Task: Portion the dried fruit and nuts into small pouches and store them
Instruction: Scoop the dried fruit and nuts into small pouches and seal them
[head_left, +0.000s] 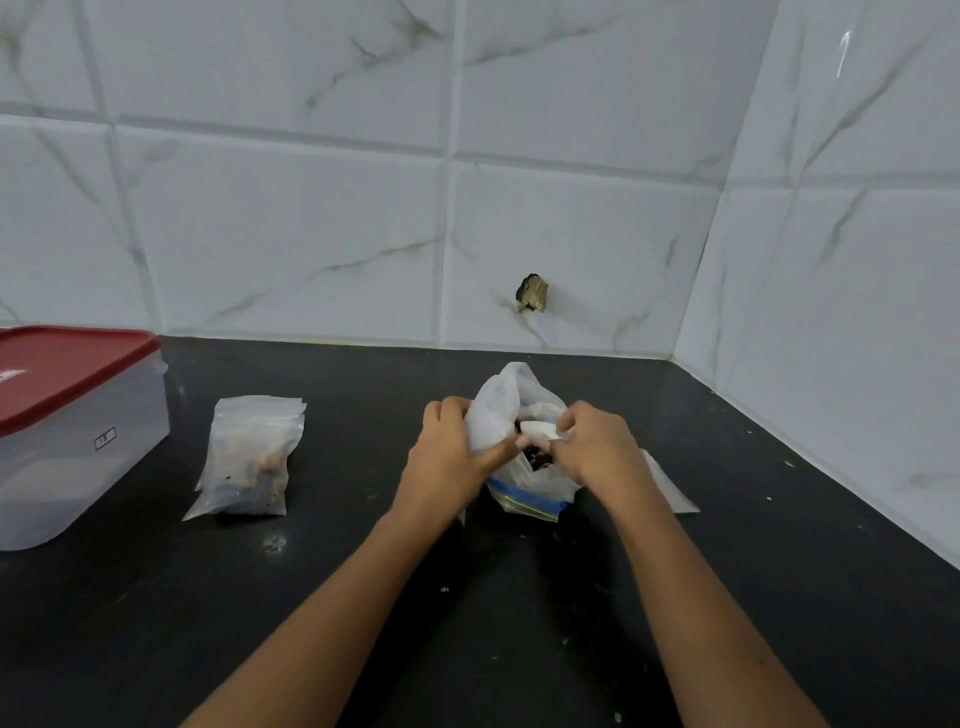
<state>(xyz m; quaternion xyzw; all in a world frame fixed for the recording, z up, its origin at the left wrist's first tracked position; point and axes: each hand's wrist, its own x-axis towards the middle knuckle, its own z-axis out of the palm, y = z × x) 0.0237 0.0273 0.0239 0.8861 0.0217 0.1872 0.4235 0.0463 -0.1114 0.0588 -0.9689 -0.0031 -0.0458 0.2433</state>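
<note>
- A thin translucent plastic bag with a blue zip strip (524, 493) stands on the black stone countertop (467, 597), right of centre and near the back wall. Its mouth is held open upward between the two hands.
- The left hand (451, 453) grasps the bag's left side. Its fingers are curled round the bunched plastic and the thumb (501, 451) stretches along the near rim toward the mouth.
- The right hand (592, 446) is at the bag's right rim with its fingers curled. The fingertips pinch a small white piece (535, 430) right at the mouth; whether this is food or a fold of plastic cannot be told.
- Dark dried fruit (535, 460) shows inside the bag, just below the left thumb tip and the right fingertips. Whether either touches it cannot be told.
- A flat clear pouch (670, 491) lies on the countertop, partly hidden by the right wrist and reaching out to its right.
- A small stack of clear zip pouches (249, 457), filled with pale nuts and dark bits, lies well to the left of the hands, apart from both.
- A clear rectangular plastic box with a red lid (67, 415) sits at the far left, lid on, near the stack but not touching it.
- White marble-patterned wall tiles (311, 234) rise behind and to the right, and a chipped hole (531, 293) shows in one tile above the bag.
</note>
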